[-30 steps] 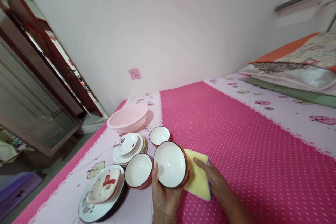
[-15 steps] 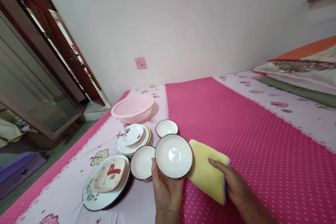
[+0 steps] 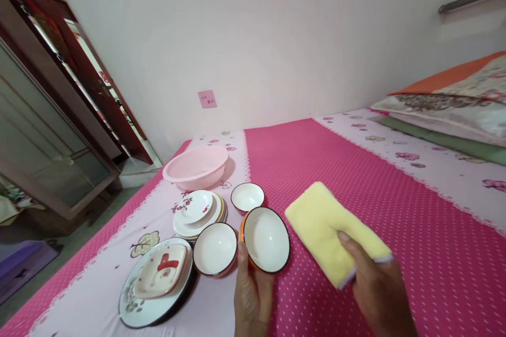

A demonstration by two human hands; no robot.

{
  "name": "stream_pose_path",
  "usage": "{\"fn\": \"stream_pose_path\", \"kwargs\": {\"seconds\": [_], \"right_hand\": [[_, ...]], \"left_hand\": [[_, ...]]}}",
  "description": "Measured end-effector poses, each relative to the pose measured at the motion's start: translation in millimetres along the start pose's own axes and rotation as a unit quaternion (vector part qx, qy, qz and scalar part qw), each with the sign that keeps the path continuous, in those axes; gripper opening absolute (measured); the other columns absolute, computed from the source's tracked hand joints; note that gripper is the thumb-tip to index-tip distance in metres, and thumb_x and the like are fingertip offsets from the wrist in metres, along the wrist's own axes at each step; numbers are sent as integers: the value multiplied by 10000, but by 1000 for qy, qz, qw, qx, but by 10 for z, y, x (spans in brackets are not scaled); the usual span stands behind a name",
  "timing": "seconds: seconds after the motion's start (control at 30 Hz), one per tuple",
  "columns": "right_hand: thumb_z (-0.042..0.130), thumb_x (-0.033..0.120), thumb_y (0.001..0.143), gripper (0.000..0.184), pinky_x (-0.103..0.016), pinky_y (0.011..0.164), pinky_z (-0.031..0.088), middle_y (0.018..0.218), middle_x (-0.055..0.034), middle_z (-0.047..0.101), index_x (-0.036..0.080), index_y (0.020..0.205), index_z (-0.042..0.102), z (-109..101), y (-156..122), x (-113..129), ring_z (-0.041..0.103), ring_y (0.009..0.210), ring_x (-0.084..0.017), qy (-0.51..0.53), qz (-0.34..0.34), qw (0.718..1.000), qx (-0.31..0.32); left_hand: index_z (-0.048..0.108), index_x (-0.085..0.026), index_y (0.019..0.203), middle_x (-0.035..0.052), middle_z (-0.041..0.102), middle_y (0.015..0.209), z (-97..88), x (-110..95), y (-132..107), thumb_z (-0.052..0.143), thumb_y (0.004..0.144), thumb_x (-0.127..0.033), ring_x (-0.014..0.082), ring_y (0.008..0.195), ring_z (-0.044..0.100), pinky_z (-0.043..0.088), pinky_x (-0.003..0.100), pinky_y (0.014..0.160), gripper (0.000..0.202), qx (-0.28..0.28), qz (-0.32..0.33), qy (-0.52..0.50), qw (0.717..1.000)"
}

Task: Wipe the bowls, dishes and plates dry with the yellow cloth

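My left hand (image 3: 253, 295) grips a bowl (image 3: 267, 239) with a white inside, a dark rim and an orange outside; it is tilted, its opening turned to the right. A folded yellow cloth (image 3: 330, 231) is pinched in my right hand (image 3: 373, 279), thumb on top, apart from the bowl. Two similar bowls stand close by: one bowl (image 3: 215, 249) left of the held one, another bowl (image 3: 247, 197) behind it. Stacked plates (image 3: 194, 207) sit farther left. A squarish dish (image 3: 161, 272) with a red figure rests on a large plate (image 3: 130, 303).
A pink basin (image 3: 195, 167) stands near the wall on the patterned bedspread (image 3: 292, 152). Pillows and folded bedding (image 3: 446, 108) lie at the right. A pink note (image 3: 207, 99) is stuck to the wall. A purple box (image 3: 27, 266) sits on the floor at left.
The bowl in my left hand has turned from facing me to tilting rightward, showing its orange side. My right hand has moved the cloth right, away from the bowl.
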State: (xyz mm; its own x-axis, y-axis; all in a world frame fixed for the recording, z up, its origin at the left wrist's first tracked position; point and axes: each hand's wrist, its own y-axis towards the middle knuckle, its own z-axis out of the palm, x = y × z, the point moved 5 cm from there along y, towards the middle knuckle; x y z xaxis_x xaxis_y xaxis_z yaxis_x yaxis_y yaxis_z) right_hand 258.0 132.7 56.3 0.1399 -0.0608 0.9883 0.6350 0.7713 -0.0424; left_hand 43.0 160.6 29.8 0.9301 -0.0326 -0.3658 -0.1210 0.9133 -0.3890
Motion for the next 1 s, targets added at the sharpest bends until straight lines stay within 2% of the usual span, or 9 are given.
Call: {"fn": "stream_pose_path", "kwargs": {"seconds": [0.13,0.2,0.27,0.37,0.5,0.57,0.73,0.87,1.0], "right_hand": [[811,438,778,419,-364,879,644,1152,-100,792,222,1134,769,152,-200,154,748,1045,-332,-33,-181,978,98],[765,367,839,375,-345,892,642,1189,-95,783,234,1189,748,284,-269,128,755,1050,-301,-42,-233,956,173],[722,297,875,381,-340,921,634,1234,-95,768,243,1252,720,416,-317,77,747,1101,-287,-48,-246,937,242],[705,272,883,406,-364,987,610,1272,-107,753,241,1288,706,541,-339,-1,728,1166,-286,-32,-202,934,294],[683,359,913,378,-396,996,608,1241,-121,771,225,1264,728,561,-339,-143,749,1120,-290,20,-79,943,322],[685,379,911,376,-392,980,614,1227,-121,777,221,1247,743,527,-350,-217,751,1109,-297,16,-59,946,319],[667,386,896,450,-355,895,644,1226,-124,776,227,1314,718,545,-467,-299,764,1061,-304,-49,-151,931,328],[656,217,811,596,-393,1076,565,1343,-124,725,220,1407,654,677,-590,-287,690,1244,-318,-120,-261,897,337],[661,150,797,623,-424,1131,529,1373,-133,707,208,1417,642,732,-609,-312,660,1298,-314,-122,-292,891,325]], "left_hand": [[640,-335,1433,66,720,1386,35,85,-29,598,1008,-303,282,1423,551,456,471,1184,429,38,7,-5,999],[671,-319,1399,73,709,1403,50,128,-44,673,965,-327,297,1432,539,447,465,1193,434,75,18,1,997],[665,-306,1403,85,688,1430,68,173,-64,718,934,-328,308,1431,537,429,470,1207,473,116,26,29,992],[621,-291,1450,106,673,1441,100,254,-102,725,929,-337,309,1394,572,410,480,1215,532,163,22,80,983],[584,-270,1483,123,687,1407,117,343,-137,723,929,-367,306,1369,594,408,474,1215,580,181,-4,108,978],[580,-277,1489,118,693,1401,98,340,-130,737,921,-366,298,1376,589,395,464,1224,595,178,-9,109,978],[688,-288,1385,101,703,1403,12,216,-23,740,923,-357,304,1388,581,357,469,1250,470,211,-16,102,972],[817,-231,1170,124,774,1265,-24,203,35,678,957,-414,328,1356,610,357,480,1246,314,258,-91,77,959],[825,-217,1146,129,783,1240,-43,212,30,628,987,-426,318,1351,616,365,474,1242,328,236,-101,78,963]]}}
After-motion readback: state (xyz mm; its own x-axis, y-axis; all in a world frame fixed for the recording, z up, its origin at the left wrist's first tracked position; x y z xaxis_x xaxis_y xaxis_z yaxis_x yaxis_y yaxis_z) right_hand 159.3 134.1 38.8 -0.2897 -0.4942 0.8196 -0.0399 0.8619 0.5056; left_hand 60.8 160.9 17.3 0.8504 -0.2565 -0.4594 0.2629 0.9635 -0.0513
